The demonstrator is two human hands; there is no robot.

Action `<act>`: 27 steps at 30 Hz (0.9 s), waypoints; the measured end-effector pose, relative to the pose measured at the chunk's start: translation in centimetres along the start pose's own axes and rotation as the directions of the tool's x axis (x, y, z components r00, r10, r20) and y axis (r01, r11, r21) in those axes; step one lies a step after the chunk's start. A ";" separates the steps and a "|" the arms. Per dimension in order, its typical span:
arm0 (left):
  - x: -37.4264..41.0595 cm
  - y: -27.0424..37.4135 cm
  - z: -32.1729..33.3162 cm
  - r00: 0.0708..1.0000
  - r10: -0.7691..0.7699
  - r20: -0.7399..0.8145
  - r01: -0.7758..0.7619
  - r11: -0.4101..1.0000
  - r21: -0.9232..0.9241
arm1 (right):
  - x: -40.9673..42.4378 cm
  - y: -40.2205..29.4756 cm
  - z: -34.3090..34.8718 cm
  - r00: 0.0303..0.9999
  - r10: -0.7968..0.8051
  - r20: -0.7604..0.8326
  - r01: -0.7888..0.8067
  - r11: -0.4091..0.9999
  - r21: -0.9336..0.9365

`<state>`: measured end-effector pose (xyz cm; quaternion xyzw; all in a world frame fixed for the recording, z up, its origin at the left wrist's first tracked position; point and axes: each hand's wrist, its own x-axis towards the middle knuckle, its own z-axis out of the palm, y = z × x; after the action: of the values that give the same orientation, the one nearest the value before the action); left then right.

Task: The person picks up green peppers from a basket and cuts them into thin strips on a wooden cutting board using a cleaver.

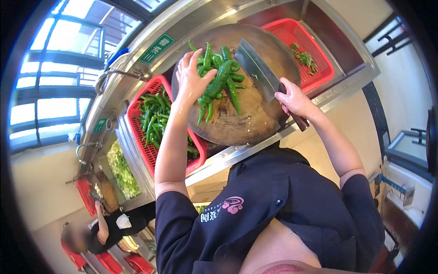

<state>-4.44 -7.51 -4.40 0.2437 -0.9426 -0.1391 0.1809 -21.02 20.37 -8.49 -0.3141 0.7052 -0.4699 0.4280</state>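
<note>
On a round wooden chopping block [239, 130] lies a heap of long green peppers [219, 80]. My left hand [193, 77] rests on the left side of the heap, thumb and fingers spread against the peppers; whether it grips any of them is hard to tell. The dark handle of a cleaver [258, 68] is in my right hand [294, 99], right of the heap. Its broad blade points up and to the left over the block, with the tip near the peppers.
A red plastic basket [137, 137] full of green peppers stands left of the block in the steel sink. Another red basket [325, 66] at the right holds small green pieces [304, 60]. Chopped pale greens [121, 171] fill a farther basin. A co-worker [113, 226] is at the lower left.
</note>
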 end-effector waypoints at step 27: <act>-3.8 17.3 12.1 0.892 -0.423 -0.161 0.418 0.906 -0.064 | 6.1 0.4 -16.8 0.896 -0.094 0.433 0.249 0.915 -0.317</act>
<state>-13.31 11.09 -10.26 0.4501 -0.8466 -0.1662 0.2301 -38.81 22.02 -7.50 -0.5413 0.6436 -0.2909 0.4562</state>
